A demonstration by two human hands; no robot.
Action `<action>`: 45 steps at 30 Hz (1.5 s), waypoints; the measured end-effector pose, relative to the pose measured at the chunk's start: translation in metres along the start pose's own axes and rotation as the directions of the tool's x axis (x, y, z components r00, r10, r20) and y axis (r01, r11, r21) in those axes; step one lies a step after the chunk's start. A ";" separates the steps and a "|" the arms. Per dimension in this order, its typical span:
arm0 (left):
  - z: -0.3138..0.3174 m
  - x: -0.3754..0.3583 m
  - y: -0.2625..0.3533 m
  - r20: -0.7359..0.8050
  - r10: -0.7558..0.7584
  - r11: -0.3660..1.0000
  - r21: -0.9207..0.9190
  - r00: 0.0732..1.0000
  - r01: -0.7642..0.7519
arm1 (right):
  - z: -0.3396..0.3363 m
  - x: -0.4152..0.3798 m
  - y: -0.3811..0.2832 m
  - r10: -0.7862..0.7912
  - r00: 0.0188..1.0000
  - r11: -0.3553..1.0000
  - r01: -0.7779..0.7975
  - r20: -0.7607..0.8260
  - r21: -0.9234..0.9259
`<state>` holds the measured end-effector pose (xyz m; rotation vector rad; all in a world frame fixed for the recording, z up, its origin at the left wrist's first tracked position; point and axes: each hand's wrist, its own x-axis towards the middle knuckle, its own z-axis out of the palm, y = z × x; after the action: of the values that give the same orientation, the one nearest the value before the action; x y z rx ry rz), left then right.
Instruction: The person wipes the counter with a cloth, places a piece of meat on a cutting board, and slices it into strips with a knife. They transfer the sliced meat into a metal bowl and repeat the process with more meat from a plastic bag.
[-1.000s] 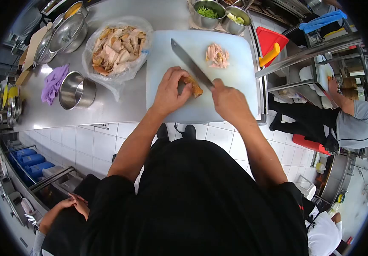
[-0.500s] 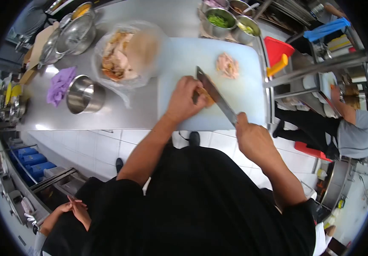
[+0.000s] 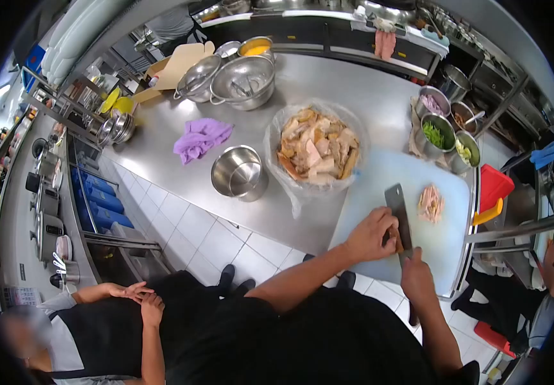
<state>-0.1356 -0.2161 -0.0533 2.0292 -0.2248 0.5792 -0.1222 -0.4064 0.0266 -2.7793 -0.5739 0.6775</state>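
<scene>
My right hand (image 3: 420, 277) grips the handle of a broad kitchen knife (image 3: 397, 204), its blade pointing away from me over the white cutting board (image 3: 370, 186). Against the blade's left side, my left hand (image 3: 374, 234) is closed with curled fingers on a brownish piece of cooked meat (image 3: 399, 246), mostly hidden by the fingers and knife. A small pile of pale sliced meat (image 3: 431, 204) lies on the board right of the blade. Left of the board, pieces of cooked meat (image 3: 318, 147) fill a container lined with a clear plastic bag (image 3: 275, 138).
A steel pot (image 3: 238, 173), purple cloth (image 3: 203, 138) and steel colander (image 3: 243, 80) stand on the steel table to the left. Containers of chopped greens (image 3: 433, 135) and other ingredients line the far right. Another person's hands (image 3: 137, 293) are at lower left.
The view has swung left and up, so the table appears further right and a co-worker shows more fully. The knife blade now stands more upright in view, close to my left fingers.
</scene>
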 end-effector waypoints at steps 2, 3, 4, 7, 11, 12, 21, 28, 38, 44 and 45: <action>0.003 -0.002 -0.008 0.053 0.042 0.999 -0.018 0.998 -0.041 | 0.018 0.001 0.006 -0.016 1.000 1.000 0.016 -0.022 -0.018; 0.006 -0.004 -0.018 0.105 0.079 0.996 -0.061 0.991 -0.072 | 0.020 0.003 0.003 -0.034 0.999 0.999 0.033 -0.026 -0.032; 0.005 -0.007 -0.013 0.079 0.065 0.997 -0.050 0.995 -0.061 | 0.026 0.003 0.006 -0.122 0.990 0.992 0.121 -0.065 -0.030; -0.002 -0.013 -0.008 0.074 -0.019 1.000 -0.018 0.997 0.021 | 0.027 -0.009 -0.008 -0.142 0.982 0.986 0.129 -0.125 -0.106; -0.013 -0.018 0.000 0.069 -0.005 1.000 0.029 0.998 0.003 | 0.036 -0.011 -0.015 -0.145 0.971 0.988 0.133 -0.189 -0.075; -0.012 -0.020 0.002 0.063 -0.011 0.999 0.039 0.998 0.009 | 0.034 -0.012 -0.014 -0.146 0.971 0.988 0.134 -0.188 -0.075; -0.010 -0.018 0.002 0.074 0.026 0.999 0.039 0.997 -0.029 | 0.014 -0.004 0.007 -0.072 0.988 0.993 0.084 -0.139 0.081; -0.007 -0.019 0.002 0.071 0.015 0.995 0.102 0.997 -0.023 | 0.018 -0.029 0.016 -0.154 0.960 0.942 0.215 -0.235 0.260; -0.013 -0.015 0.006 0.141 0.000 0.997 0.077 0.990 -0.011 | 0.022 -0.017 0.015 -0.102 0.974 0.965 0.146 -0.203 0.218; -0.013 -0.016 -0.002 0.171 -0.027 0.997 0.073 0.985 0.015 | 0.018 -0.023 0.016 -0.173 0.954 0.918 0.246 -0.243 0.313; -0.009 -0.018 -0.007 0.138 -0.030 0.999 0.037 0.990 0.025 | 0.021 -0.029 0.022 -0.178 0.948 0.906 0.262 -0.264 0.332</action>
<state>-0.1513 -0.2064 -0.0643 2.1056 -0.2703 0.4283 -0.1490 -0.4364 0.0134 -2.3556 -0.6312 0.3620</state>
